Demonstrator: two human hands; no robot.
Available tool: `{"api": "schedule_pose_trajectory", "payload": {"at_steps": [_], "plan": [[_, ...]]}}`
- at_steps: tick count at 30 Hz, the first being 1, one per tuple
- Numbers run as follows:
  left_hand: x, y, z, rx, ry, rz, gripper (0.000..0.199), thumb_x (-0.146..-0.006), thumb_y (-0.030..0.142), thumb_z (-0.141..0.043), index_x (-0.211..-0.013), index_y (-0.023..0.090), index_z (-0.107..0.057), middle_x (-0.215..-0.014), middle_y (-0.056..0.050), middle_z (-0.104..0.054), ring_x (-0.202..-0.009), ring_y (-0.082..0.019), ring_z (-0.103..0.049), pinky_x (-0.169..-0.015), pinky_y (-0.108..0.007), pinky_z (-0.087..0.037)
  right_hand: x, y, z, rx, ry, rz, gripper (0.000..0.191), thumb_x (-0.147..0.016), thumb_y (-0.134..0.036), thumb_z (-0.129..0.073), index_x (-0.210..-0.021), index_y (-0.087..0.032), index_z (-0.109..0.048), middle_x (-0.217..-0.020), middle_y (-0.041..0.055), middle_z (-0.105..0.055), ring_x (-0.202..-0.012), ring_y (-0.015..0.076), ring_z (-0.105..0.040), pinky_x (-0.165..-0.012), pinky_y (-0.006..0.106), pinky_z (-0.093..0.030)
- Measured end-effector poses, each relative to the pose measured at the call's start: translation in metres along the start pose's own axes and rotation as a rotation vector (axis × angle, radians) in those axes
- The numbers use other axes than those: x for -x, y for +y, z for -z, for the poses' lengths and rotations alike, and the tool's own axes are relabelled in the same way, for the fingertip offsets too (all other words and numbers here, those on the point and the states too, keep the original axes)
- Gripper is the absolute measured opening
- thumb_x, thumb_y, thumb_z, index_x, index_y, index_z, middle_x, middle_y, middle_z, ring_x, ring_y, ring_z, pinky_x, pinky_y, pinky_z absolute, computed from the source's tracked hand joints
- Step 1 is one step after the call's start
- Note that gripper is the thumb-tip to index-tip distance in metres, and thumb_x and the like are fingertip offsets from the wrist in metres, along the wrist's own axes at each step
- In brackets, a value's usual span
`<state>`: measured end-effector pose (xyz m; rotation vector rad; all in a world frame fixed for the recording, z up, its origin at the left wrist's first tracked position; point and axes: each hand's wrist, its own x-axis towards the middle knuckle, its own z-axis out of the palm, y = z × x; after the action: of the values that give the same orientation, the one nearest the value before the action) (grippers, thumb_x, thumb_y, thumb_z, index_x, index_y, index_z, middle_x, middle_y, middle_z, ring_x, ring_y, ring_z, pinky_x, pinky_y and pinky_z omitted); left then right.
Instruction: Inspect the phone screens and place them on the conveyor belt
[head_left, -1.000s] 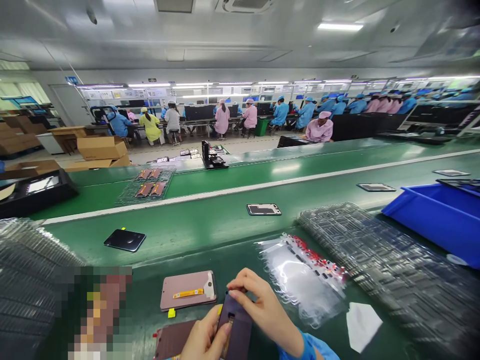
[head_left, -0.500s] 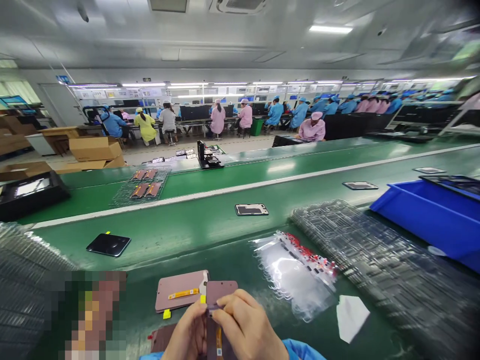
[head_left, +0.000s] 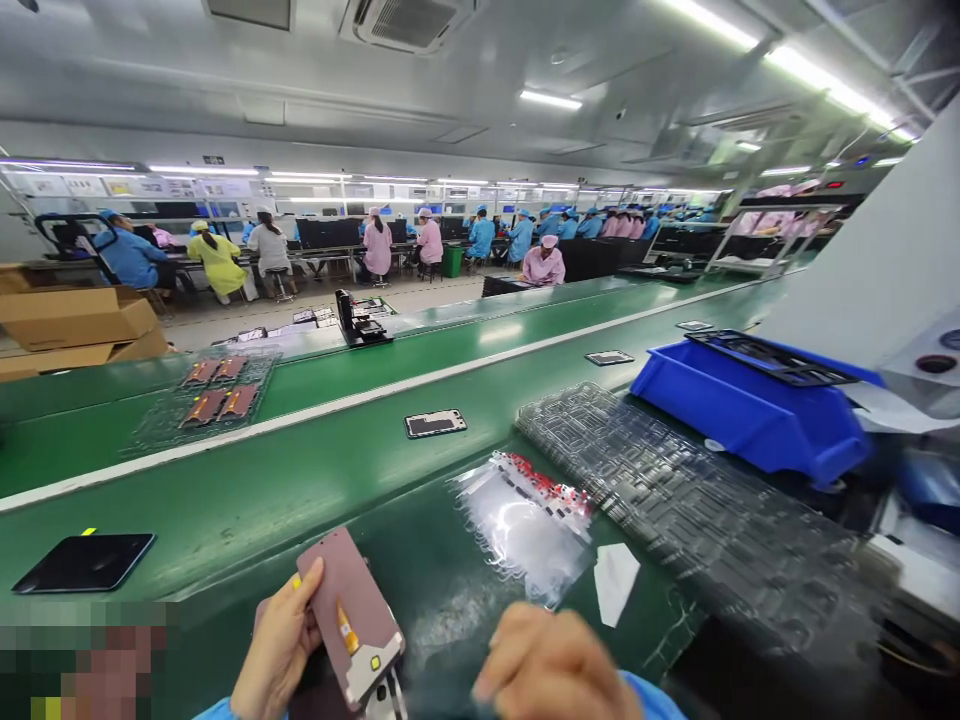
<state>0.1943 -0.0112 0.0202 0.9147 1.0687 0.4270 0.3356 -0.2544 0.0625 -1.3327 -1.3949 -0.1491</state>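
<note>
My left hand (head_left: 281,630) grips a mauve phone panel (head_left: 349,595) by its left edge, tilted over the green work surface. An orange flex cable (head_left: 346,632) lies on the panel, and its lower end is silvery with a small yellow-rimmed square. Another mauve panel lies partly hidden behind my left hand. My right hand (head_left: 555,665) is raised to the right, apart from the panel. Its fingers are curled together and blurred, and whatever they hold, if anything, is not distinguishable. Clear film strips with red and black tabs (head_left: 525,530) lie beyond it.
A white paper piece (head_left: 615,582) and stacked clear plastic trays (head_left: 675,500) lie to the right, near a blue bin (head_left: 720,410). A dark phone (head_left: 84,562) and a phone frame (head_left: 435,423) rest on the green belt (head_left: 315,450). Co-workers sit far behind.
My view has swung to the right. My right hand has left the panel and moved rightward. My left hand still holds the panel, now turned so its mauve face and silvery end show.
</note>
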Motion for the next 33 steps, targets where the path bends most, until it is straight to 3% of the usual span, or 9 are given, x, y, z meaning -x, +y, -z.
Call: {"api": "schedule_pose_trajectory", "payload": {"at_steps": [3, 6, 10, 14, 20, 25, 27, 30, 33], "plan": [[0.006, 0.010, 0.001, -0.007, 0.027, -0.023, 0.006, -0.090, 0.018, -0.060, -0.093, 0.012, -0.060, -0.072, -0.007, -0.073, -0.058, -0.018, -0.069, -0.055, -0.029, -0.058, -0.021, 0.030, 0.044, 0.100, 0.190, -0.283, 0.017, -0.096, -0.032, -0.053, -0.086, -0.028, -0.066, -0.077, 0.0026, -0.063, -0.072, 0.0200, -0.064, -0.068, 0.036, -0.053], [0.019, 0.019, -0.001, -0.016, -0.021, -0.023, 0.009, -0.090, 0.019, -0.060, -0.095, 0.011, -0.061, -0.075, -0.007, -0.073, -0.060, -0.018, -0.069, -0.055, -0.029, -0.058, -0.037, 0.095, 0.067, 0.183, 0.219, -0.511, 0.026, -0.094, -0.046, -0.052, -0.089, -0.023, -0.064, -0.081, 0.0046, -0.066, -0.076, 0.0224, -0.065, -0.072, 0.038, -0.052], [0.039, 0.031, -0.005, 0.016, -0.063, -0.018, 0.012, -0.089, 0.022, -0.063, -0.096, 0.012, -0.062, -0.079, -0.007, -0.074, -0.065, -0.020, -0.070, -0.056, -0.030, -0.058, -0.032, 0.182, 0.071, 0.283, 0.212, -0.695, 0.030, -0.092, -0.047, -0.055, -0.088, -0.018, -0.062, -0.082, 0.0033, -0.065, -0.072, 0.0191, -0.063, -0.072, 0.038, -0.052], [0.050, 0.039, -0.008, 0.056, -0.089, -0.023, 0.017, -0.089, 0.026, -0.063, -0.097, 0.011, -0.063, -0.082, -0.008, -0.074, -0.068, -0.021, -0.071, -0.062, -0.032, -0.059, -0.015, 0.217, 0.067, 0.394, 0.224, -0.799, 0.022, -0.086, -0.038, -0.067, -0.080, -0.017, -0.062, -0.090, 0.0033, -0.063, -0.095, 0.0226, -0.058, -0.091, 0.046, -0.044], [0.043, 0.045, -0.023, 0.017, -0.209, -0.065, 0.022, -0.087, 0.033, -0.065, -0.097, 0.014, -0.063, -0.081, -0.006, -0.073, -0.067, -0.019, -0.069, -0.062, -0.031, -0.057, -0.019, 0.186, 0.049, 0.207, 0.257, -0.767, 0.038, -0.078, -0.047, -0.069, -0.103, -0.018, -0.065, -0.123, 0.0176, -0.053, -0.124, 0.0398, -0.038, -0.101, 0.057, -0.032], [0.028, 0.037, -0.060, -0.007, -0.427, -0.083, 0.028, -0.081, 0.041, -0.070, -0.089, 0.015, -0.062, -0.077, -0.003, -0.069, -0.067, -0.013, -0.063, -0.065, -0.023, -0.053, -0.027, 0.116, -0.017, -0.380, -0.118, -0.743, 0.072, -0.085, -0.080, -0.031, -0.070, -0.020, -0.069, -0.086, 0.0121, -0.071, -0.078, 0.0274, -0.067, -0.072, 0.044, -0.054], [0.020, 0.030, -0.076, -0.062, -0.538, -0.099, 0.036, -0.081, 0.050, -0.067, -0.089, 0.015, -0.061, -0.067, 0.000, -0.062, -0.055, -0.010, -0.055, -0.054, -0.022, -0.048, -0.027, 0.098, -0.044, -0.641, -0.221, -0.800, 0.091, -0.085, -0.082, -0.005, -0.079, -0.019, -0.071, -0.076, 0.0110, -0.071, -0.063, 0.0229, -0.067, -0.062, 0.040, -0.054], [0.001, 0.021, -0.096, -0.209, -0.624, -0.101, 0.047, -0.080, 0.062, -0.060, -0.084, 0.016, -0.059, -0.050, 0.007, -0.040, -0.038, -0.008, -0.036, -0.039, -0.022, -0.037, -0.026, 0.096, -0.066, -1.292, -0.250, -1.025, 0.085, -0.076, -0.089, -0.032, -0.091, -0.016, -0.073, -0.077, 0.0112, -0.072, -0.061, 0.0203, -0.066, -0.059, 0.033, -0.052], [-0.037, 0.027, -0.107, -0.382, -0.600, -0.225, 0.057, -0.085, 0.068, -0.046, -0.093, 0.014, -0.063, -0.064, -0.001, -0.056, -0.055, -0.014, -0.056, -0.055, -0.028, -0.049, -0.024, 0.115, -0.066, -1.505, -0.141, -1.050, 0.074, -0.070, -0.082, -0.058, -0.097, -0.015, -0.074, -0.083, 0.0096, -0.073, -0.063, 0.0162, -0.064, -0.060, 0.027, -0.050]]}}
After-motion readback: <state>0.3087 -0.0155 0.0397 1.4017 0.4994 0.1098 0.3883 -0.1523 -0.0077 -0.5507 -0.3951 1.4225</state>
